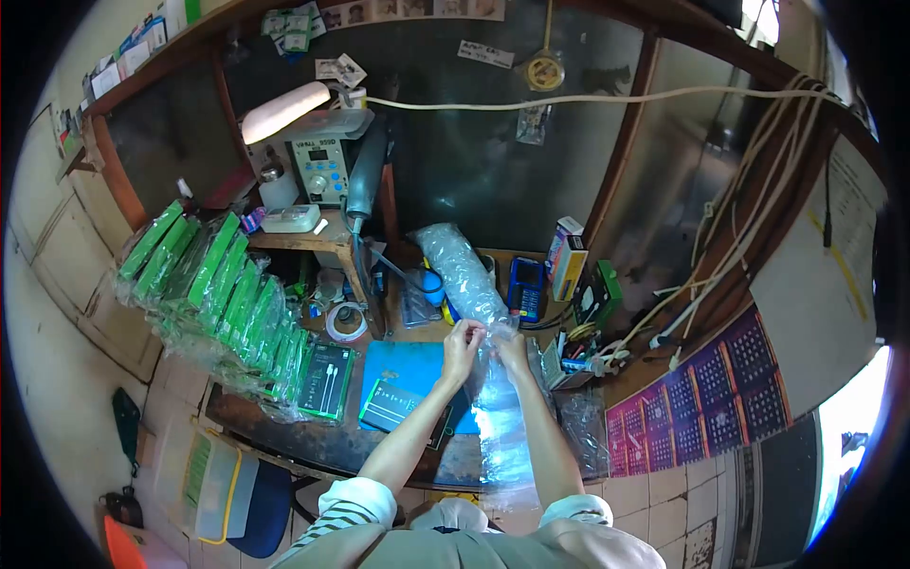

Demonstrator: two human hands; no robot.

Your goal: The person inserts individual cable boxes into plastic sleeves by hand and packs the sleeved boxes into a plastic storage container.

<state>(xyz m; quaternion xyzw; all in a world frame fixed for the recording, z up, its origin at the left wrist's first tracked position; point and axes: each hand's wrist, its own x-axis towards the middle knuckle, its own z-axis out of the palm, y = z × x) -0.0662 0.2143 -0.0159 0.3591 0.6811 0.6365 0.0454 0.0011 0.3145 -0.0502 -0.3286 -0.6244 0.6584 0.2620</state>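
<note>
Workbench [327, 438] beneath, left hand [462, 349] pinches plastic [502, 427] beside right hand [513, 352].

The person's left hand [462, 353] and right hand [513, 355] are pinching clear plastic sheeting [504, 441], while plastic-wrapped green boxes [230, 292] are sitting at left.

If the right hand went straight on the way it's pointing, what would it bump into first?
Most likely the roll of clear plastic: the right hand points forward and slightly left, and the roll lies right ahead. They may already be touching; one view leaves depth unclear.
</note>
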